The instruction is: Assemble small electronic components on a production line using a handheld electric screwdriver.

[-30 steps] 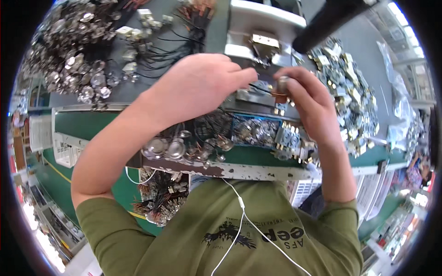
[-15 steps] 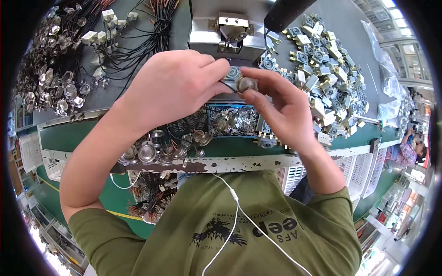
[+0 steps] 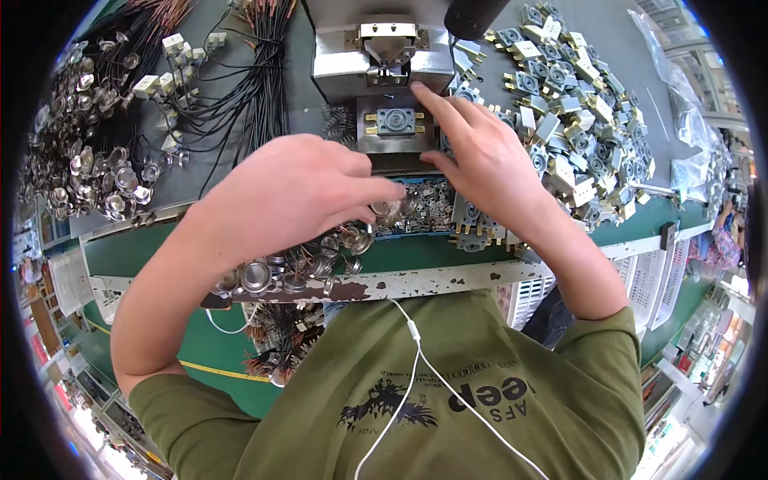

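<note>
My right hand (image 3: 484,148) is open, thumb and fingers spread beside a metal block (image 3: 392,144) under a bench press (image 3: 392,52). Its index fingertip is close to the lower part of the press, and its thumb is by the block's right edge. A grey switch body (image 3: 394,120) with brass terminals and a round centre lies flat on the block. My left hand (image 3: 308,188) hovers palm down with the index finger stretched out. Below that fingertip are round metal caps (image 3: 387,210) at the left end of a blue tray (image 3: 416,233) of small metal parts.
Many grey switch bodies (image 3: 560,120) are heaped at the right. Wired metal caps (image 3: 96,160) and a bundle of black wires (image 3: 268,72) lie at the left. More caps (image 3: 256,276) line the worn bench edge (image 3: 448,278). A black cylinder (image 3: 476,18) juts over the press.
My hands have moved apart. The round metal cap has left my right fingers, which have spread by the block. My left hand has lowered toward the tray, and the switch body is now uncovered.
</note>
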The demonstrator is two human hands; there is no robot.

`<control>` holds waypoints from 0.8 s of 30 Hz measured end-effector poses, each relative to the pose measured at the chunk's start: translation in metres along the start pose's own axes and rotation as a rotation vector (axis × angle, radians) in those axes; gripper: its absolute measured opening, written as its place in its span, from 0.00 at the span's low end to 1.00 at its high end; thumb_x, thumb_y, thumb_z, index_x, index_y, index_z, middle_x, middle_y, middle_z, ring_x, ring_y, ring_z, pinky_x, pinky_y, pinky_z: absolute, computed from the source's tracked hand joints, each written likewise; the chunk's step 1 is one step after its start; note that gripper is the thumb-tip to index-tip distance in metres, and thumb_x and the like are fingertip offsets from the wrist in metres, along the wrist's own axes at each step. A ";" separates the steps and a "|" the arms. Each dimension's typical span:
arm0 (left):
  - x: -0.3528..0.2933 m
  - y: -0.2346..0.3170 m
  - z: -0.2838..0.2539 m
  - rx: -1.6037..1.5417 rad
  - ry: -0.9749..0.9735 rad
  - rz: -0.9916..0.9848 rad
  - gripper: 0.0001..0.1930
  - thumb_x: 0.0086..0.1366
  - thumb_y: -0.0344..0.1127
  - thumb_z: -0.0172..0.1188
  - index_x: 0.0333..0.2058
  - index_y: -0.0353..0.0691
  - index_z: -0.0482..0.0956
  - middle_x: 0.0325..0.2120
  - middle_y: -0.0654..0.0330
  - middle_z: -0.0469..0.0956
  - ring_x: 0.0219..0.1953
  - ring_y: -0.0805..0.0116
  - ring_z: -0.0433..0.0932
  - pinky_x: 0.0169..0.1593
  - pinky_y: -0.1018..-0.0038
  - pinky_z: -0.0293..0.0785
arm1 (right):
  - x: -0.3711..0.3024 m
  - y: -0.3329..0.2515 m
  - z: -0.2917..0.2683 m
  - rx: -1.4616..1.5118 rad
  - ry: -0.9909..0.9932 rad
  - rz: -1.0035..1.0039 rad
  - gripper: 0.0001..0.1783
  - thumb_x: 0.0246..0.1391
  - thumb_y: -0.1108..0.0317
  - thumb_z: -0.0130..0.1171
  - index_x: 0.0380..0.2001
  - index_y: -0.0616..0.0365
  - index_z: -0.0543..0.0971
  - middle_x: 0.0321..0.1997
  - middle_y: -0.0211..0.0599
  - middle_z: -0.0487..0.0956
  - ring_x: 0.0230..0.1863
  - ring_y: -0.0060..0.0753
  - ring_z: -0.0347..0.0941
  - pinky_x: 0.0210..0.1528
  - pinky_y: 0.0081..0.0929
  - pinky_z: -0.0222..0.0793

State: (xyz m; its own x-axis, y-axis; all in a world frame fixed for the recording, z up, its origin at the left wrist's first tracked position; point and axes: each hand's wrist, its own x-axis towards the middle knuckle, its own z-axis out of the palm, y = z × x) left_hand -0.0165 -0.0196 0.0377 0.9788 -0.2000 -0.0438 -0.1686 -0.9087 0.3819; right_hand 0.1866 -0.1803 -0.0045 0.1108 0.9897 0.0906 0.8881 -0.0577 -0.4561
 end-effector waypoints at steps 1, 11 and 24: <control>0.000 -0.004 0.000 -0.045 0.080 -0.034 0.18 0.62 0.43 0.66 0.52 0.52 0.81 0.30 0.61 0.79 0.37 0.59 0.82 0.41 0.63 0.78 | -0.001 0.004 0.005 -0.005 0.070 -0.049 0.38 0.51 0.68 0.72 0.67 0.50 0.71 0.55 0.45 0.79 0.54 0.51 0.77 0.57 0.42 0.74; 0.036 -0.040 0.016 -0.164 0.086 -0.413 0.18 0.68 0.48 0.62 0.51 0.47 0.78 0.29 0.53 0.84 0.36 0.49 0.84 0.39 0.56 0.78 | 0.018 -0.006 -0.072 0.558 0.654 -0.400 0.24 0.68 0.71 0.59 0.64 0.65 0.70 0.58 0.50 0.81 0.52 0.47 0.82 0.54 0.42 0.80; 0.032 -0.040 0.034 -0.021 0.205 -0.359 0.18 0.69 0.48 0.60 0.54 0.51 0.77 0.34 0.56 0.84 0.38 0.52 0.84 0.40 0.58 0.80 | 0.084 -0.038 -0.090 0.550 0.859 -0.245 0.23 0.57 0.58 0.73 0.48 0.61 0.77 0.33 0.39 0.83 0.30 0.26 0.81 0.33 0.24 0.79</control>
State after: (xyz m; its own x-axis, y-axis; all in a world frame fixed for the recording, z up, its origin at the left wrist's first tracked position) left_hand 0.0177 -0.0021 -0.0107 0.9782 0.2075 0.0062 0.1884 -0.8995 0.3942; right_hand 0.2029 -0.1065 0.1002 0.4259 0.5283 0.7345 0.6276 0.4123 -0.6604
